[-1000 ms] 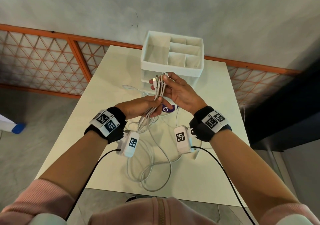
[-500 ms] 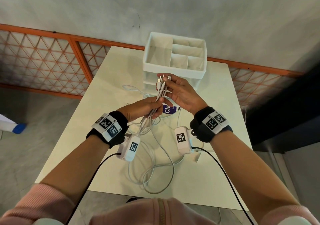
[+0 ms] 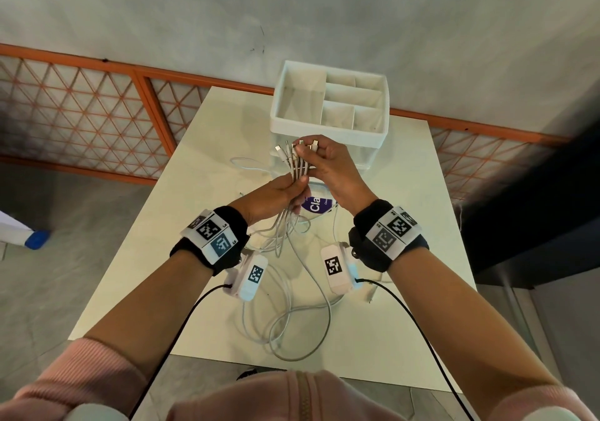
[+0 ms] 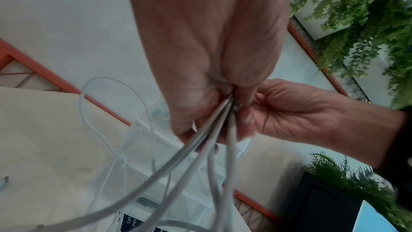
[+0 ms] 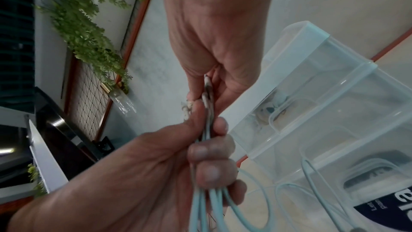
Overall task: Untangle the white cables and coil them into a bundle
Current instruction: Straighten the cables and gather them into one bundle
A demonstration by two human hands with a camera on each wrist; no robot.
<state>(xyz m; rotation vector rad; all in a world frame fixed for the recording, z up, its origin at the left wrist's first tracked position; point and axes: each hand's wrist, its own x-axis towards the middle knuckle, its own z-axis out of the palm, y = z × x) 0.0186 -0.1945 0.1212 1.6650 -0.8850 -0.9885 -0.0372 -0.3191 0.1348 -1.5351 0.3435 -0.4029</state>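
Grey plaster wall [image 3: 324,15] and an orange lattice railing [image 3: 81,109] are seen behind a pale surface [image 3: 162,258], on which a white compartmented organiser [image 3: 328,102] is stood at the far edge, mounted on clear plastic drawers [image 5: 334,94]. Green hanging foliage [image 4: 356,24] is caught in both wrist views. Pink sleeves [image 3: 81,378] are pushed up the forearms, and black wristbands with printed markers [image 3: 214,235] are worn on both wrists. A purple-and-white label [image 3: 315,204] is partly hidden beneath the hands. The white cables [image 3: 298,291] are gathered in mid-air above the middle of the surface, their slack left in loose overlapping loops on it nearer the person. The bunched strands are held by the left hand [image 3: 276,195], its grip closed around them with fingers curled, just below the right hand [image 3: 328,167]. The plug ends [image 3: 293,149] are pinched together by the right hand's thumb and fingers, the grip tight on the connectors, which are fanned upward in front of the organiser.
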